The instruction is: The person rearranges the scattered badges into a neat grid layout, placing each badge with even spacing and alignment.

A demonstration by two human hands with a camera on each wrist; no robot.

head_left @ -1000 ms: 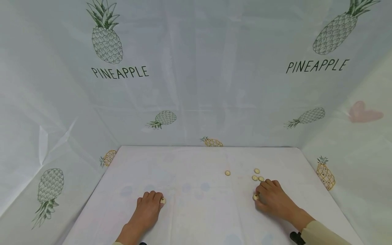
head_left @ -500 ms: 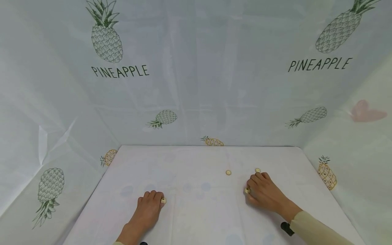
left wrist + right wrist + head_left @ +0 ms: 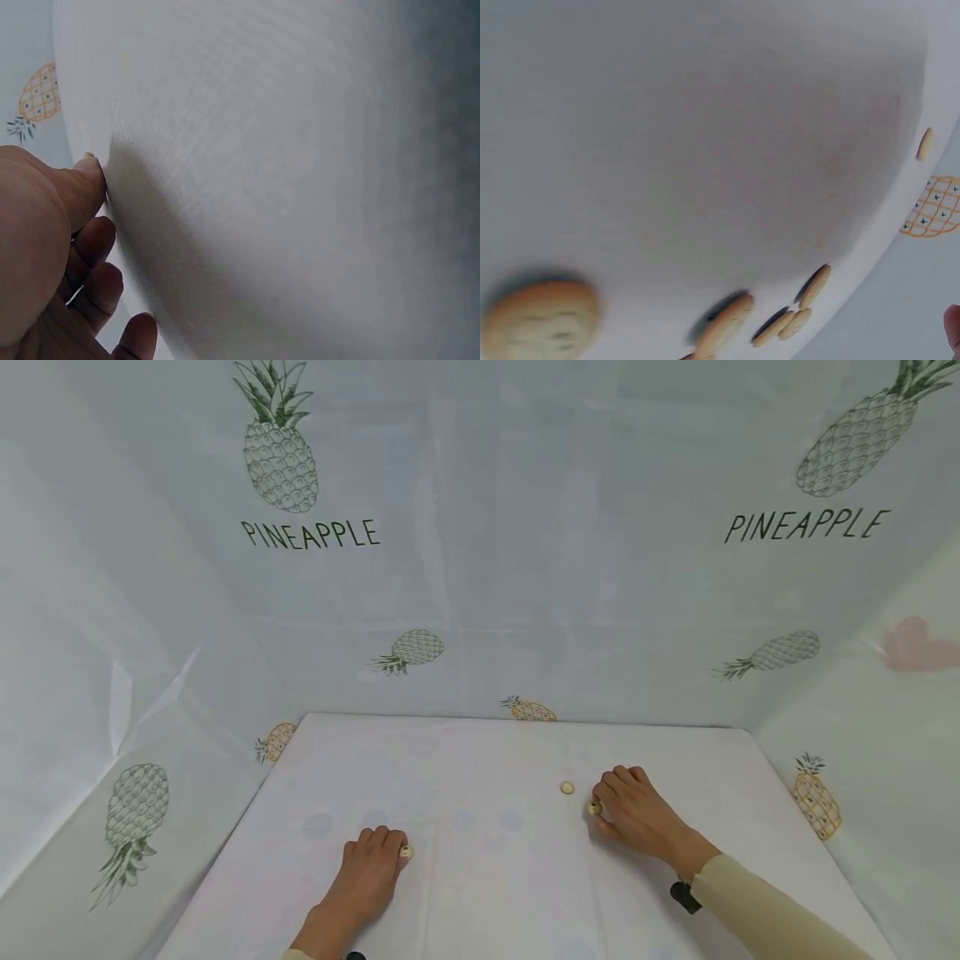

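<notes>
In the head view my left hand [image 3: 369,870] rests low over the white tabletop, pinching a small round pale-yellow biscuit [image 3: 406,852] between thumb and forefinger. In the left wrist view the thumb [image 3: 84,184] shows, with a sliver of yellow at its tip; other fingers are loosely bent. My right hand [image 3: 636,810] pinches a similar biscuit [image 3: 595,807] at its thumb side. Just beyond it, to the left, a loose biscuit [image 3: 567,787] lies flat. The right wrist view catches only a fingertip [image 3: 952,326] at its edge.
Several biscuits lie in the right wrist view: a large blurred biscuit [image 3: 544,322], a tilted-looking biscuit [image 3: 724,326], a small cluster and a farther biscuit [image 3: 925,145]. A white cloth with printed pineapples [image 3: 281,468] walls the table [image 3: 480,752] at back and sides.
My right hand has moved left and away from me with its biscuit, towards the lone one, and now hides the group behind it. My left hand stays put; the head view has shifted slightly.
</notes>
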